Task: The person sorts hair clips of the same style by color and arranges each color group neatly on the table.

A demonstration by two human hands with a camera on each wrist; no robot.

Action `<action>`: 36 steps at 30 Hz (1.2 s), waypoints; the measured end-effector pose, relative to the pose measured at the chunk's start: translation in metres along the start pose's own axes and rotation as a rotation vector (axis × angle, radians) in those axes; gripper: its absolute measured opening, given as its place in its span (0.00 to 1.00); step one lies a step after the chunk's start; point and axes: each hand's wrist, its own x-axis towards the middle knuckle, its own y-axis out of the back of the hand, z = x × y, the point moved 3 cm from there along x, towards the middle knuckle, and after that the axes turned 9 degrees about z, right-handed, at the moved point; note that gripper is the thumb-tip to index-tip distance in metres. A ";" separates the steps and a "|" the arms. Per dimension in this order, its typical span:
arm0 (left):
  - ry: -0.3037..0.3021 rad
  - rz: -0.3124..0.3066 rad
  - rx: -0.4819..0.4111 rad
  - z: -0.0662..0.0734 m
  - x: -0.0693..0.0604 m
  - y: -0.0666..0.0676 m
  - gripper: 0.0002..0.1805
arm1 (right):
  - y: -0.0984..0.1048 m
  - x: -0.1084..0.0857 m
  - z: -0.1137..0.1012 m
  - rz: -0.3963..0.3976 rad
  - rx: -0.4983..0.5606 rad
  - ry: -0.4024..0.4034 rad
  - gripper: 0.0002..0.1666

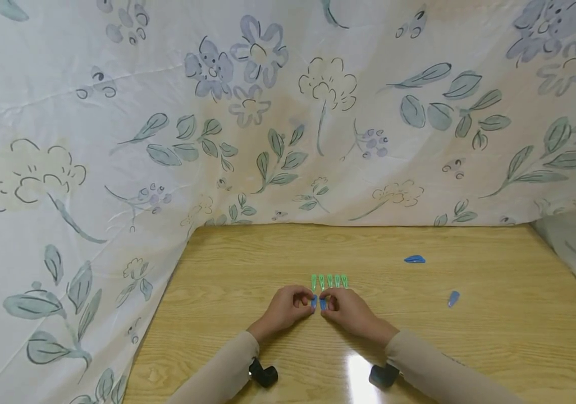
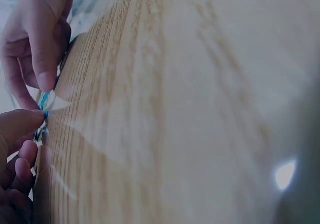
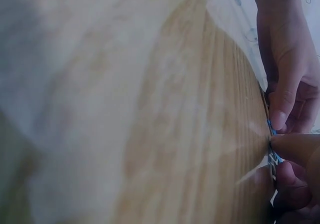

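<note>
In the head view, five-odd green clips, several in a row (image 1: 329, 281), lie on the wooden table just beyond both hands. The left hand (image 1: 285, 310) pinches a blue clip (image 1: 314, 302) between thumb and index finger below the row's left end. Beside it, a small gap away, the right hand (image 1: 352, 312) pinches another blue clip (image 1: 323, 303). Both wrist views show the two hands close together at the tabletop: the left hand (image 2: 17, 154) with the right hand (image 2: 37, 38) in one, the right hand (image 3: 300, 169) with the left hand (image 3: 290, 68) in the other.
Two more blue clips lie on the right of the table, one farther back (image 1: 415, 259) and one nearer (image 1: 453, 298). The wooden table (image 1: 227, 264) is bordered at the back and left by a hanging floral cloth (image 1: 288, 168). Dark devices are on both wrists.
</note>
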 end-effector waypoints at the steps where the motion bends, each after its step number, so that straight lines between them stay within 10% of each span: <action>1: 0.000 0.000 0.001 0.000 0.001 0.000 0.08 | 0.000 0.000 0.000 0.002 0.001 0.002 0.19; 14: -0.018 -0.002 0.006 -0.002 0.001 0.001 0.09 | 0.010 -0.003 0.008 0.007 0.160 -0.006 0.20; 36: -0.002 -0.001 0.006 -0.004 -0.001 -0.001 0.09 | 0.117 -0.024 0.072 0.231 0.189 -0.206 0.24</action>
